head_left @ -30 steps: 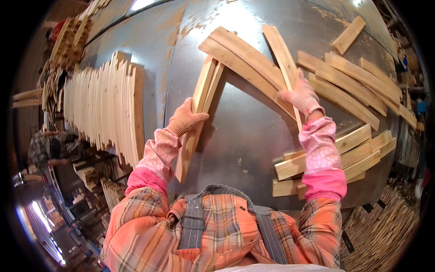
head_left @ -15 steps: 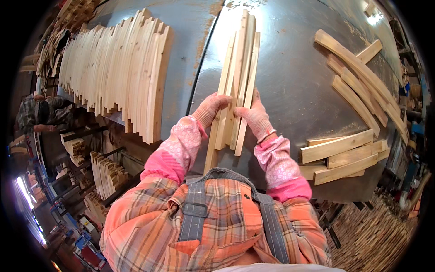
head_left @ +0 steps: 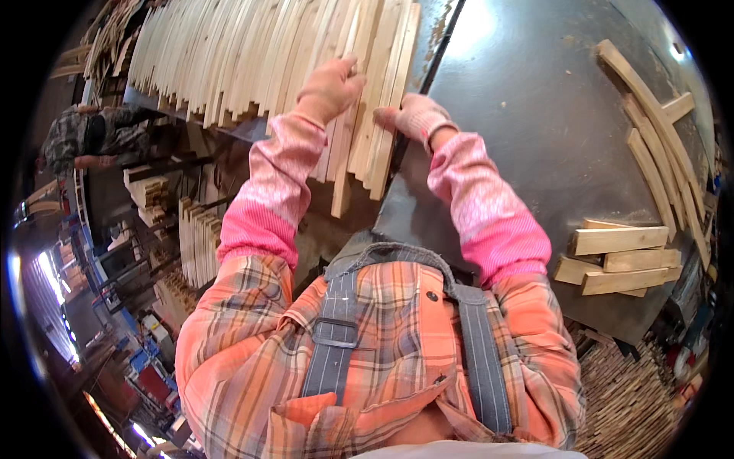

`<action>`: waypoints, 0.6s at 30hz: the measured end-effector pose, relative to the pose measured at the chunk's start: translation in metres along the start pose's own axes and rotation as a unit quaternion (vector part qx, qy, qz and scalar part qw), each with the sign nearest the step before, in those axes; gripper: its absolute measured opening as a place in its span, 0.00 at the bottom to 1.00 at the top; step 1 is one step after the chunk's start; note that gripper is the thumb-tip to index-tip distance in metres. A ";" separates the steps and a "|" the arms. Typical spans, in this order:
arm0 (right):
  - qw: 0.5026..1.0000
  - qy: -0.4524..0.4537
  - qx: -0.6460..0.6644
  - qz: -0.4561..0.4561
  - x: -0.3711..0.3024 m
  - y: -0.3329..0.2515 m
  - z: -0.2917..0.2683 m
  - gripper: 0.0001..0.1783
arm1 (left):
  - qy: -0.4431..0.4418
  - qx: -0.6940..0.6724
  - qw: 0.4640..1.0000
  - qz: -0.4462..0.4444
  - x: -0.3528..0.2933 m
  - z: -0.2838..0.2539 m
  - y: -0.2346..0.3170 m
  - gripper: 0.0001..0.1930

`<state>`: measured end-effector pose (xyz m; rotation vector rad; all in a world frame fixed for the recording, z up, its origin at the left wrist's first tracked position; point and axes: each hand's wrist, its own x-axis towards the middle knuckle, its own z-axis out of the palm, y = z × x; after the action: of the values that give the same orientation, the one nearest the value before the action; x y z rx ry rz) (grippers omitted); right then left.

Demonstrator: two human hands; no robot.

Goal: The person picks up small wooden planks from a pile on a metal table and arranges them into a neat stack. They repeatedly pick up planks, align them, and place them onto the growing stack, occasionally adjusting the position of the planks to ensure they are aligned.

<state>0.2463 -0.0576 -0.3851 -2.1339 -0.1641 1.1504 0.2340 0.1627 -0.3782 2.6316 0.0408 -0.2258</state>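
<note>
My left hand [head_left: 330, 90], in a pale glove, rests with fingers curled over the left side of a bundle of pale wooden strips [head_left: 378, 149]. From the other side my right hand [head_left: 419, 120] grips the bundle, its thumb on top of the strips. The bundle lies against the right end of a long row of similar wooden strips [head_left: 229, 61] set side by side. Its near ends are uneven, and one strip sticks out farthest toward me. My left fingertips are partly hidden.
A metal table [head_left: 505, 153] extends to the right of a dark gap. Curved wooden pieces [head_left: 657, 138] lie at its far right, with several short boards [head_left: 623, 241] stacked nearer. Lower left, more strips [head_left: 199, 241] sit on a rack. Another person [head_left: 95, 138] is at the left.
Both hands have carried the strips leftward from the metal table to the right end of the row. The view has shifted too.
</note>
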 end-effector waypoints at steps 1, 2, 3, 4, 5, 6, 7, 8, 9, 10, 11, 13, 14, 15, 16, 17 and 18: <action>0.993 -0.022 -0.095 0.068 -0.001 -0.027 -0.003 0.38 | 0.013 -0.055 0.998 -0.031 0.000 -0.005 -0.005 0.27; 0.992 0.001 -0.108 0.066 0.003 -0.032 0.001 0.34 | 0.055 -0.061 0.996 -0.022 0.000 -0.005 -0.016 0.26; 0.990 0.030 -0.120 0.072 0.004 -0.031 0.000 0.32 | 0.093 -0.071 0.993 -0.006 0.003 0.000 -0.017 0.26; 0.996 0.027 -0.059 0.054 0.002 -0.028 0.005 0.31 | 0.130 -0.081 0.988 0.014 0.006 0.003 -0.017 0.26; 0.999 0.028 0.005 0.036 -0.003 -0.026 0.016 0.30 | 0.124 -0.019 0.990 0.059 -0.004 0.005 -0.021 0.26; 0.996 0.049 0.073 0.034 -0.002 -0.011 0.016 0.29 | 0.112 0.029 0.985 0.126 -0.010 0.009 -0.005 0.26; 0.997 0.035 -0.054 -0.044 -0.011 -0.011 0.028 0.22 | 0.121 0.057 0.974 0.185 -0.023 0.025 -0.017 0.25; 0.976 0.042 -0.177 -0.120 -0.017 -0.009 0.039 0.16 | 0.126 0.185 0.961 0.164 -0.045 0.040 -0.029 0.25; 0.882 0.022 -0.370 -0.290 -0.003 0.009 0.040 0.14 | 0.191 0.240 0.919 0.249 -0.043 0.057 -0.062 0.27; 0.979 -0.012 -0.121 -0.163 -0.008 0.027 0.034 0.20 | 0.121 0.189 0.953 0.202 -0.027 0.055 -0.040 0.28; 0.986 0.019 0.157 -0.052 -0.016 0.042 0.028 0.27 | 0.034 0.125 0.990 -0.060 -0.031 0.038 0.011 0.31; 0.992 0.106 0.047 -0.046 -0.046 0.063 -0.019 0.36 | 0.034 0.227 0.972 -0.047 -0.005 0.047 -0.020 0.33; 0.983 0.175 0.035 -0.052 -0.053 0.091 -0.039 0.35 | 0.040 0.228 0.972 -0.041 0.007 0.051 -0.019 0.33; 0.968 0.242 0.022 -0.055 -0.070 0.118 -0.061 0.33 | 0.029 0.249 0.967 -0.044 0.021 0.048 -0.005 0.33; 0.965 0.262 0.033 -0.014 -0.088 0.141 -0.090 0.33 | 0.018 0.274 0.960 -0.048 0.036 0.037 0.012 0.33; 0.960 0.277 0.042 0.022 -0.107 0.162 -0.124 0.32 | 0.012 0.300 0.952 -0.058 0.052 0.028 0.033 0.33; 0.947 0.309 0.071 0.052 -0.125 0.198 -0.151 0.32 | 0.059 0.239 0.969 0.008 0.065 0.041 0.063 0.33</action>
<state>0.2479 -0.3351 -0.3692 -2.2802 0.3101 0.4811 0.2964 0.0873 -0.3943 3.1230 0.0051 -0.0789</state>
